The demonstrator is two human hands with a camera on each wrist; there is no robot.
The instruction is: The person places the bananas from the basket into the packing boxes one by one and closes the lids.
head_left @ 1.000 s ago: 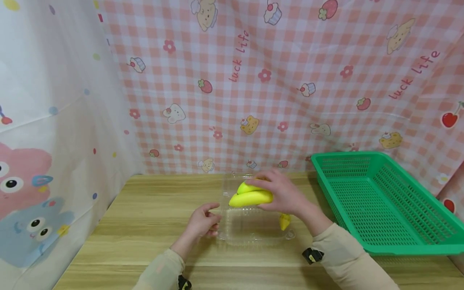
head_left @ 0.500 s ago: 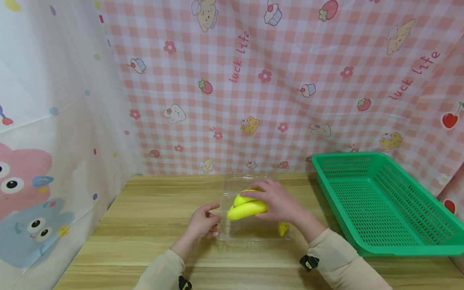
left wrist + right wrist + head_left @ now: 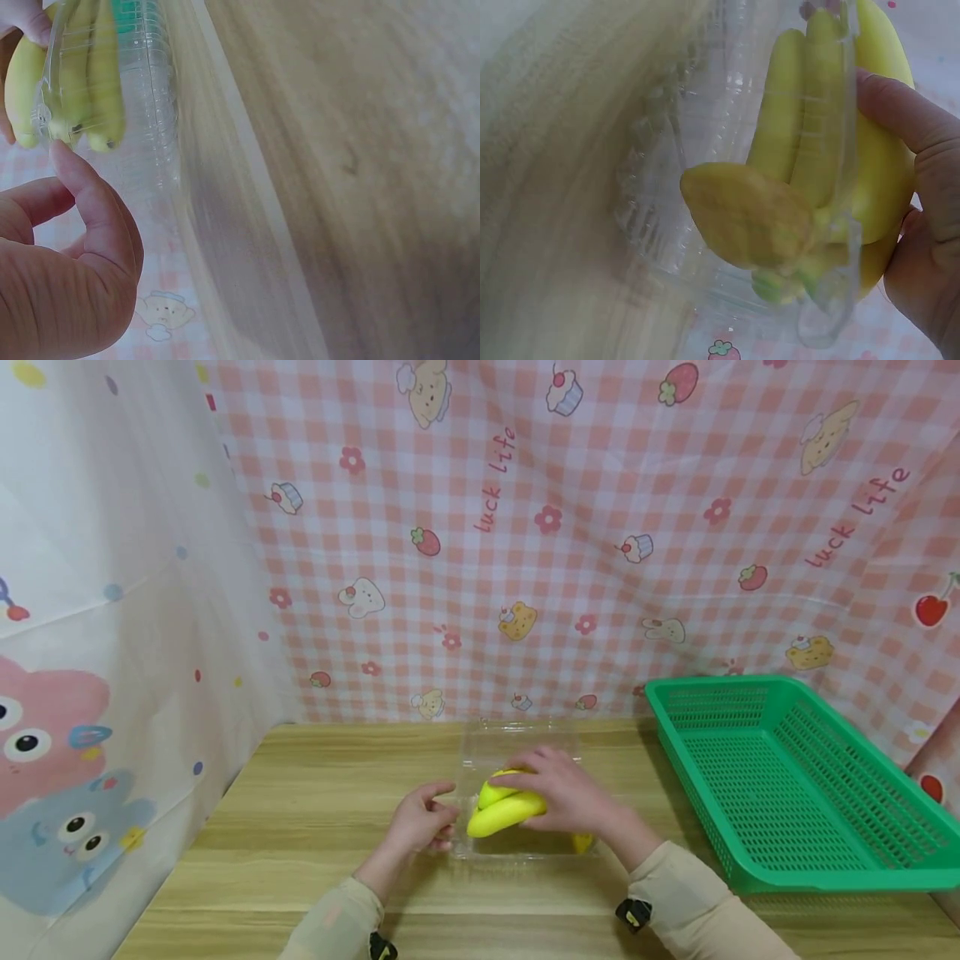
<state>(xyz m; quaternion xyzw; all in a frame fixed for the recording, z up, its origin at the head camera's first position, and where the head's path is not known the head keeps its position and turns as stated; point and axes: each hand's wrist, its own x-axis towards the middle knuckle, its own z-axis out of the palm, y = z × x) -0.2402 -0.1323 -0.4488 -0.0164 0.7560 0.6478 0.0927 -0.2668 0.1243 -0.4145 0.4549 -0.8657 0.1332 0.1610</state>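
A bunch of yellow bananas [image 3: 506,814] is in my right hand [image 3: 566,793], which grips it from above, over the clear plastic box [image 3: 521,858]. In the right wrist view the thick stem end [image 3: 742,214] and part of the bananas show through the box's transparent wall. My right thumb [image 3: 904,105] lies across the outer banana. My left hand [image 3: 422,818] stays at the box's left side with loosely bent fingers. In the left wrist view one fingertip [image 3: 64,154] is right at the box's rim tab, and banana tips show behind the plastic.
A green perforated basket [image 3: 795,802] stands on the right of the wooden table [image 3: 300,827]. The box's raised clear lid [image 3: 517,739] stands at its back. A pink checked curtain [image 3: 480,568] hangs behind the table, and a white printed one [image 3: 135,593] on the left.
My right hand has brought the bananas down and toward me, lower into the box, tilting them slightly. The left hand has stayed at the box's side.
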